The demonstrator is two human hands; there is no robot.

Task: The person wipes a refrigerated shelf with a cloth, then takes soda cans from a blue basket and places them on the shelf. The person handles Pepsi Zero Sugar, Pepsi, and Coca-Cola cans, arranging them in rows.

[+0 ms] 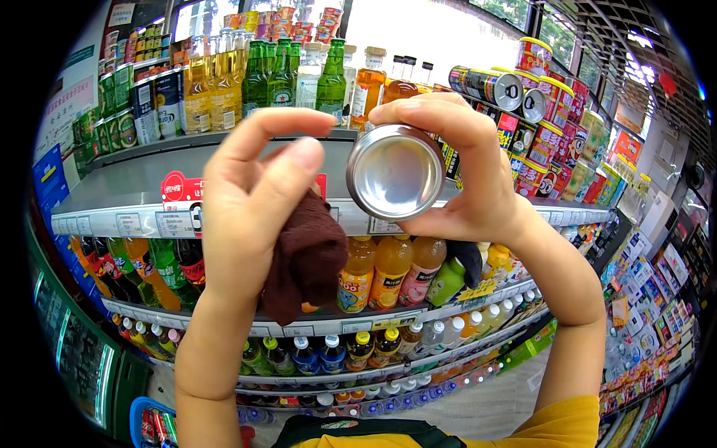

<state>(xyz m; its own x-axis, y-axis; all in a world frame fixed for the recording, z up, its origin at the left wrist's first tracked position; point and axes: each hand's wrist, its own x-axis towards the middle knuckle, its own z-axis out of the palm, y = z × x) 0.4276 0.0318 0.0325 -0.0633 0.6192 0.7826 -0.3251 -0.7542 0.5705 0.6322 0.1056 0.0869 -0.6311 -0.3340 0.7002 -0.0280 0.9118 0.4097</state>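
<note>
My right hand [465, 151] grips a metal drink can [396, 172] between thumb and fingers. The can's shiny concave bottom faces me, and its printed side is hidden. To the left of it, my left hand [252, 185] holds a dark brown cloth [308, 257] that hangs below the palm. Its thumb and index finger are spread apart, a short gap away from the can. Both hands are raised before the grey top shelf [140, 168] of a shop display.
Green glass beer bottles [331, 78], yellow bottles [197, 89] and upright cans [170, 103] line the back of the top shelf. Cans lying on their sides [487, 87] are stacked at right. Juice bottles [389, 274] fill the shelf below. A blue basket [137, 420] with cans stands at lower left.
</note>
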